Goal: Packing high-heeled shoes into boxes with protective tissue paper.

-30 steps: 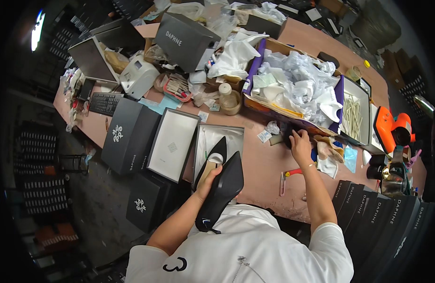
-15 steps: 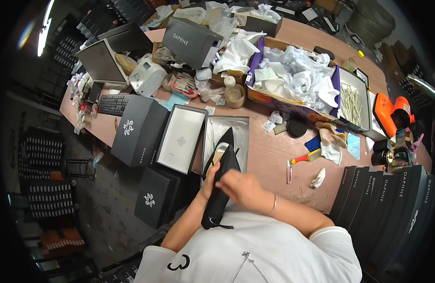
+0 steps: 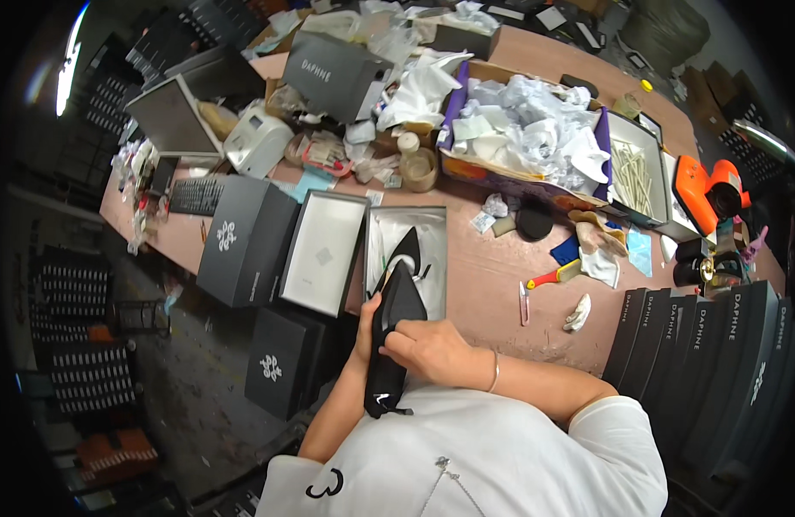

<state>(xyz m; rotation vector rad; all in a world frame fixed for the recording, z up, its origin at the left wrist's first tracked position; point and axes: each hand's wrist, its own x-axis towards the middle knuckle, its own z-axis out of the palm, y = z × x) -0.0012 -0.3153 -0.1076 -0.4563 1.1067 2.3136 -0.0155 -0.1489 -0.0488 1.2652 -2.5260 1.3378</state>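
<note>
Right now, both hands meet at one black shoe, held just in front of the white shirt with its pointed toe away from the wearer and its heel end near the cloth. The left hand is clamped along the shoe's left side. The right hand lies against its other side, fingers curled; whether they grip the shoe or hide something small, I can't tell.

Just beyond the toe shows a second black shoe with a white patch inside; it seems to lie in the open box, though the nearer shoe covers part of it. Left of that box is a pale-lined lid, next to a dark closed box.

Right of the hands, the pink desk carries a slim cutter, a red-and-yellow handle, a crumpled white scrap and a round black pad. Farther back stands a purple carton heaped with crumpled paper.
</note>
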